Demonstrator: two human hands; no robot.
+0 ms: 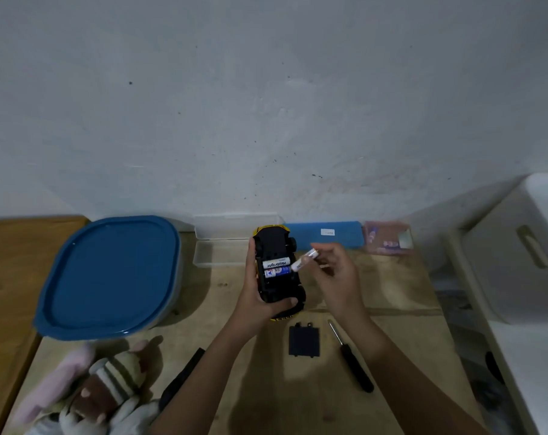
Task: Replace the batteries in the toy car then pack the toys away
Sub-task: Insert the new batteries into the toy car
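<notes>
Cradling the toy car (277, 271) belly-up, the left hand (260, 296) wraps the chassis from the side, thumb across the rear bumper end, fingers behind the far flank. The open battery bay faces the camera with two cells already seated side by side, a white one (276, 264) and a blue-and-white one (277, 272) just below it. And here is the right hand (335, 277), pinching a third battery (304, 260) between thumb and fingertips, tilted, its lower end right at the edge of the bay beside the seated pair.

Down on the wooden table (241, 356), the black battery cover (304, 340) lies flat, with the screwdriver (351, 356) just beside it. The blue-lidded container (109, 274) sits off to the left, lid on, and the plush toys (87, 390) wait at the near left corner, so the packing has not started.

What could trip things up? I'd say polarity first: the printing on that held cell is too blurred to read, and a battery slid in the wrong way round leaves the car dead. The angle matters too; pushed in steeply, it could nudge the neighbouring cells off their contacts or pop one out. The pinch is light, so a slip would send the battery rolling across the table. Whether a cover screw is lying anywhere, I can't tell from here.
</notes>
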